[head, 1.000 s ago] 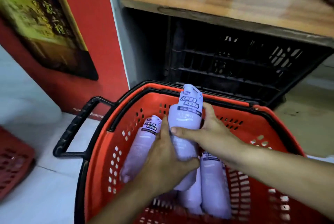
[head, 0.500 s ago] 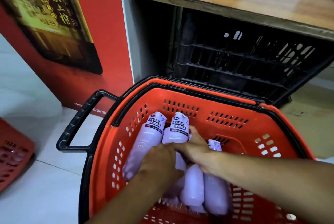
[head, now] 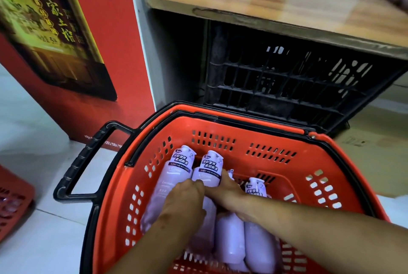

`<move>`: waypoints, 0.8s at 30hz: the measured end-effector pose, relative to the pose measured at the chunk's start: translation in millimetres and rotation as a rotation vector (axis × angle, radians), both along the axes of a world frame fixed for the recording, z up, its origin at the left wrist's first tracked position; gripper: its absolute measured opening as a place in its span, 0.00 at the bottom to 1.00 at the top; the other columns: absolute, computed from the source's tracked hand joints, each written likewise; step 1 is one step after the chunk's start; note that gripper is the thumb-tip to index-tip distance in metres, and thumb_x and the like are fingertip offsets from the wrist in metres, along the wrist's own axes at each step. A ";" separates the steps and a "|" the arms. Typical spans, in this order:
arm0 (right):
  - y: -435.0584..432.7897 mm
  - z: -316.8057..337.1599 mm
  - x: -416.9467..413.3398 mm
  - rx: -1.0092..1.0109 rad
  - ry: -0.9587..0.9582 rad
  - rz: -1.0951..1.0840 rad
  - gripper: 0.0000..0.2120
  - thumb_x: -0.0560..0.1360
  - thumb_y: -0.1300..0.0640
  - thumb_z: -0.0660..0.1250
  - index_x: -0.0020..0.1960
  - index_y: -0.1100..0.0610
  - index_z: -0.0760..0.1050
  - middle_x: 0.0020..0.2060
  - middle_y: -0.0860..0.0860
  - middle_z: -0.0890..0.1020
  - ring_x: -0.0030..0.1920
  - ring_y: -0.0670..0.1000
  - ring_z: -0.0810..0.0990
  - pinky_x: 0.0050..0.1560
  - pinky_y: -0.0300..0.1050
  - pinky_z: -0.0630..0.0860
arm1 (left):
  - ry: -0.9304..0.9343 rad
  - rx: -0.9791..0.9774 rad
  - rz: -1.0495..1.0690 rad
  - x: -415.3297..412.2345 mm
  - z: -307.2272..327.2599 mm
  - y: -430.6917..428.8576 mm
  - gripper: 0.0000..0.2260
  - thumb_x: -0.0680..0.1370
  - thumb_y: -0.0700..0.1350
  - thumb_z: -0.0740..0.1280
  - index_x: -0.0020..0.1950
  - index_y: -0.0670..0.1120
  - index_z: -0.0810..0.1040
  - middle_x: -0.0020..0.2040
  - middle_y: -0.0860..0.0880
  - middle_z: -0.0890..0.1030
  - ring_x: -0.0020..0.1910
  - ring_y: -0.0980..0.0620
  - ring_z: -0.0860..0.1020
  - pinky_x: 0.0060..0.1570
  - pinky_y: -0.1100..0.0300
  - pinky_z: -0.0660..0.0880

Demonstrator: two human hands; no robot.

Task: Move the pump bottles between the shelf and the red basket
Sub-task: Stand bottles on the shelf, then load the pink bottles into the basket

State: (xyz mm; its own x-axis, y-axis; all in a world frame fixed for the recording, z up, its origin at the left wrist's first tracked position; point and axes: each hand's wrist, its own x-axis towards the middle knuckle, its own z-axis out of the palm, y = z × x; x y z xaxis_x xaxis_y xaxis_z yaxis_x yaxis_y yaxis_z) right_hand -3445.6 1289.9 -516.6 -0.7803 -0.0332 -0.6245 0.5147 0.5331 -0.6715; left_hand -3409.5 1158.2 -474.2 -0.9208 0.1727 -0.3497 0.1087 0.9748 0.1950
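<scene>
head view, we see the glossy wooden shelf (head: 287, 4) above the perforated plastic red basket (head: 298, 174), where smooth lilac pump bottles (head: 174, 176) lie side by side. we judge one is being set down (or lifted, we cannot tell). left hand (head: 183, 203) and right hand (head: 229, 194) both curl round the second bottle (head: 209, 170). next we need a clean release or a firm lift.
</scene>
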 end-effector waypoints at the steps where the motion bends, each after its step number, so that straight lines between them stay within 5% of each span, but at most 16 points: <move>1: 3.1 7.8 -2.3 0.049 0.001 0.058 0.42 0.58 0.25 0.72 0.66 0.46 0.71 0.53 0.51 0.84 0.44 0.53 0.87 0.40 0.49 0.86 | -0.009 -0.015 0.001 1.4 0.7 -0.7 0.22 0.78 0.50 0.69 0.70 0.48 0.69 0.65 0.47 0.75 0.64 0.47 0.74 0.63 0.57 0.70; 3: 13.4 31.2 -15.7 0.251 0.066 0.271 0.36 0.69 0.23 0.63 0.60 0.53 0.74 0.46 0.54 0.84 0.37 0.59 0.87 0.34 0.47 0.81 | -0.023 -0.041 -0.005 -0.6 -2.7 -2.5 0.23 0.78 0.52 0.68 0.71 0.48 0.68 0.66 0.48 0.75 0.64 0.48 0.75 0.62 0.57 0.71; 5: 17.8 76.1 -29.3 0.482 0.188 0.510 0.34 0.76 0.27 0.61 0.50 0.59 0.79 0.43 0.58 0.84 0.45 0.61 0.86 0.38 0.42 0.74 | -0.046 -0.046 -0.013 1.9 -1.6 -5.2 0.22 0.78 0.53 0.66 0.69 0.49 0.68 0.64 0.49 0.76 0.63 0.49 0.76 0.61 0.57 0.72; 7: 20.9 137.3 -41.8 0.334 0.235 0.648 0.27 0.82 0.42 0.66 0.56 0.69 0.82 0.43 0.65 0.80 0.55 0.65 0.82 0.40 0.39 0.72 | -0.082 -0.040 -0.016 5.3 1.3 -5.9 0.20 0.79 0.53 0.65 0.69 0.50 0.69 0.59 0.49 0.77 0.58 0.48 0.76 0.58 0.58 0.73; 9: 30.1 202.6 -53.0 0.133 0.360 0.675 0.18 0.80 0.46 0.70 0.54 0.61 0.85 0.36 0.63 0.82 0.47 0.63 0.86 0.38 0.40 0.77 | -0.066 0.048 -0.027 -0.5 8.2 -10.7 0.16 0.81 0.51 0.62 0.68 0.51 0.68 0.47 0.50 0.72 0.52 0.49 0.72 0.59 0.58 0.72; 11: 45.7 260.7 -70.4 0.066 0.589 0.580 0.16 0.73 0.39 0.74 0.43 0.53 0.84 0.29 0.53 0.83 0.30 0.52 0.85 0.31 0.45 0.81 | -0.086 0.301 -0.053 -9.2 15.9 -12.2 0.08 0.84 0.45 0.58 0.63 0.52 0.67 0.47 0.50 0.71 0.54 0.50 0.71 0.64 0.59 0.69; 13: 64.7 297.4 -106.7 -0.071 0.732 0.362 0.14 0.75 0.46 0.75 0.39 0.55 0.82 0.25 0.51 0.79 0.23 0.51 0.80 0.25 0.43 0.76 | -0.030 0.508 -0.002 -27.9 37.0 -12.2 0.03 0.84 0.45 0.61 0.55 0.52 0.69 0.61 0.46 0.77 0.62 0.51 0.75 0.63 0.65 0.68; 14: 68.8 314.6 -126.1 -0.125 0.775 0.242 0.12 0.77 0.50 0.74 0.39 0.56 0.81 0.24 0.51 0.77 0.22 0.51 0.78 0.24 0.42 0.74 | 0.019 0.569 0.004 -36.9 58.0 -9.8 0.02 0.81 0.47 0.66 0.50 0.53 0.74 0.61 0.49 0.80 0.59 0.55 0.78 0.58 0.67 0.71; 17: 79.2 344.1 -192.7 -0.185 0.871 -0.033 0.08 0.77 0.58 0.72 0.41 0.60 0.79 0.24 0.51 0.74 0.21 0.51 0.73 0.25 0.41 0.72 | 0.450 0.854 0.007 -67.0 147.4 17.4 0.07 0.70 0.54 0.76 0.46 0.60 0.83 0.37 0.57 0.84 0.32 0.64 0.78 0.33 0.69 0.74; 19: 77.3 346.2 -233.6 -0.162 0.880 -0.094 0.06 0.75 0.60 0.72 0.41 0.61 0.79 0.25 0.53 0.74 0.20 0.52 0.73 0.24 0.41 0.71 | 0.693 1.037 -0.043 -95.0 199.7 27.1 0.09 0.69 0.57 0.72 0.47 0.57 0.83 0.35 0.54 0.84 0.30 0.60 0.79 0.30 0.65 0.76; 21: 77.8 342.1 -271.0 -0.119 0.833 -0.139 0.06 0.75 0.61 0.71 0.41 0.62 0.79 0.27 0.54 0.75 0.20 0.52 0.73 0.24 0.41 0.71 | 0.800 1.010 -0.064 -143.2 233.0 40.0 0.07 0.72 0.56 0.71 0.45 0.55 0.83 0.35 0.54 0.84 0.32 0.56 0.81 0.33 0.63 0.77; 24: 85.7 331.8 -318.1 -0.027 0.795 -0.218 0.08 0.74 0.62 0.69 0.37 0.63 0.79 0.30 0.57 0.78 0.26 0.56 0.77 0.29 0.46 0.76 | 0.885 0.778 -0.032 -212.1 258.0 51.8 0.04 0.73 0.49 0.74 0.40 0.52 0.83 0.31 0.57 0.82 0.31 0.65 0.78 0.35 0.71 0.71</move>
